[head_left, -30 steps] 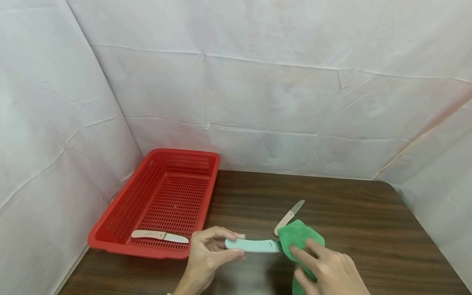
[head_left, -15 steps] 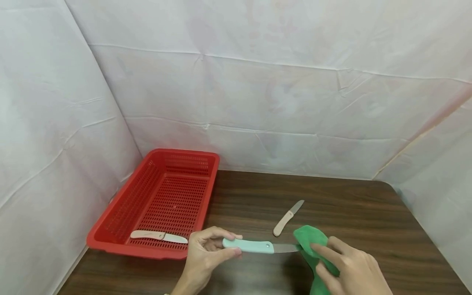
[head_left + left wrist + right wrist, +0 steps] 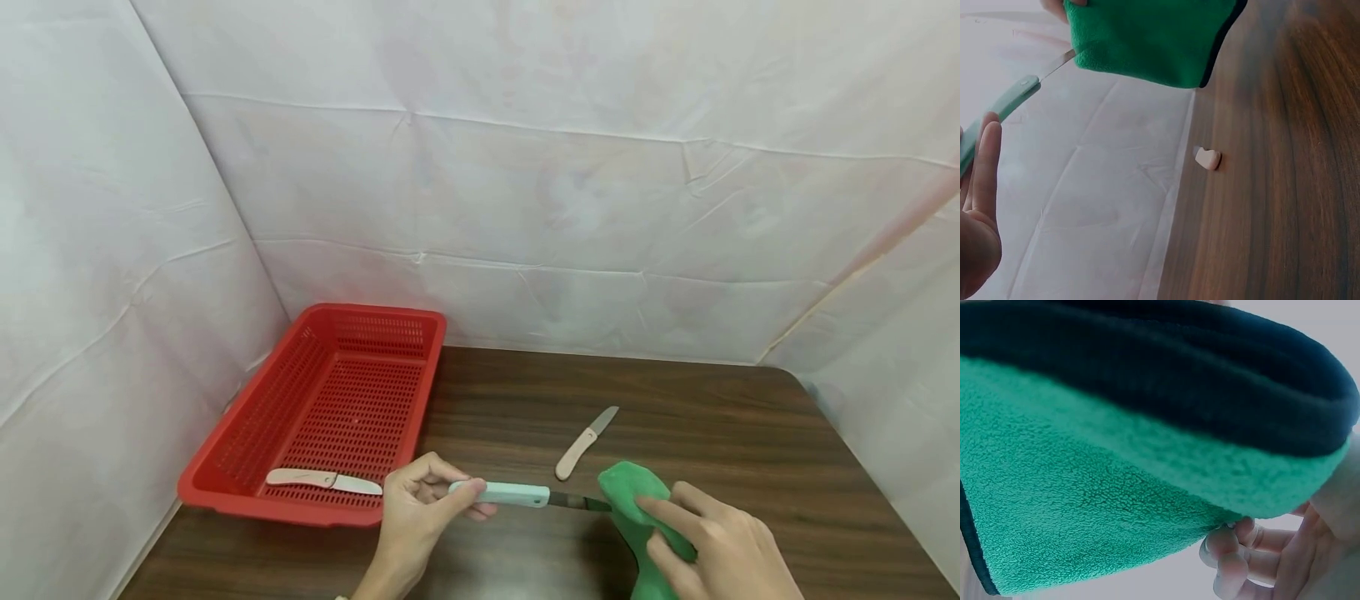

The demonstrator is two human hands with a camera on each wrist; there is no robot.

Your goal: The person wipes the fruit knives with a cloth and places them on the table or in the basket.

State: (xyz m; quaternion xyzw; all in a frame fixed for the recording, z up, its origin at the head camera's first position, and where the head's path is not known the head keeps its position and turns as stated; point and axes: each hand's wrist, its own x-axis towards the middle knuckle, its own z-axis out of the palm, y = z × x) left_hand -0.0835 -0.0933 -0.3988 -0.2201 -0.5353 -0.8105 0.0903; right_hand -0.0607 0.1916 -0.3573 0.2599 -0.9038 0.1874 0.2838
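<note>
My left hand pinches the pale mint handle of a small knife between thumb and fingers, its blade pointing right. In my right hand is a green cloth, pinched and hanging down in folds. The blade's tip end meets the cloth's edge in the head view. From the left wrist, the knife slants up to the cloth. The right wrist view is mostly filled by the cloth with its dark border, fingers gripping its lower edge.
A red perforated basket stands at the left, with a pink-handled knife lying inside near its front. Another pink-handled knife lies on the dark wooden table, behind the hands. Pale sheeting encloses the back and sides.
My right hand and the cloth have slid right along the blade, uncovering most of it. The left hand has since turned the knife, so the blade now shows dark and narrow.
</note>
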